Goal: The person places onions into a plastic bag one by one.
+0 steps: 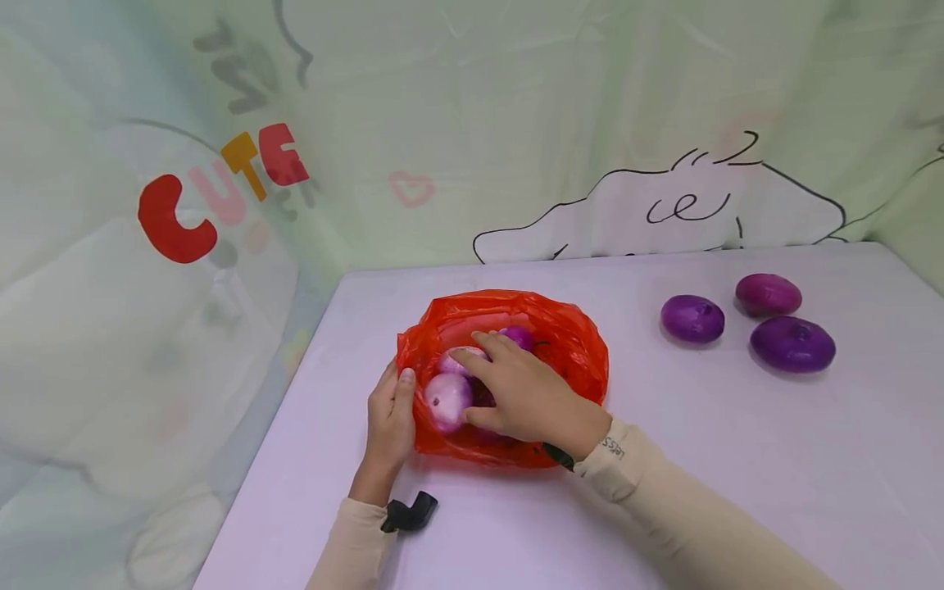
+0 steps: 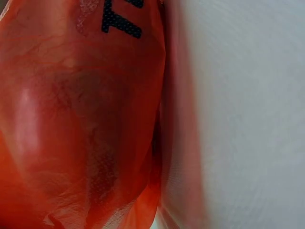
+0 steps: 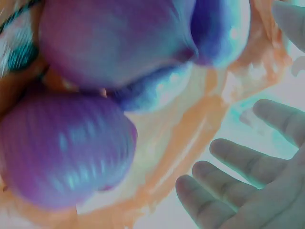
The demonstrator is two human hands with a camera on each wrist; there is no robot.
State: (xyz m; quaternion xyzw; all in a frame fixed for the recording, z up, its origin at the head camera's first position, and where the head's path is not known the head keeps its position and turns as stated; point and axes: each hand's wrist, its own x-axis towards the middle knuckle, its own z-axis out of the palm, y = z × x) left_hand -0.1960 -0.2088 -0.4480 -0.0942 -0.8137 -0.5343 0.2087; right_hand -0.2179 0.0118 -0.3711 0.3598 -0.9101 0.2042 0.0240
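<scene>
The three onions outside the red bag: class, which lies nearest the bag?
The leftmost onion in the head view; the pinker onion and front onion lie farther from the red bag.

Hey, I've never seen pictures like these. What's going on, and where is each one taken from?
There's no machine here, just a person's bare hands. The wide picture comes from a camera on the head; each close-up comes from one on a wrist. On the pale, flat table sits an open, crinkled, red plastic bag with round, purple-and-white, onion-like bulbs inside. The left hand holds the bag's side; the right hand is over the bulbs, fingers spread, seemingly gripping nothing. Off to the right lie three oval purplish bulbs.
</scene>
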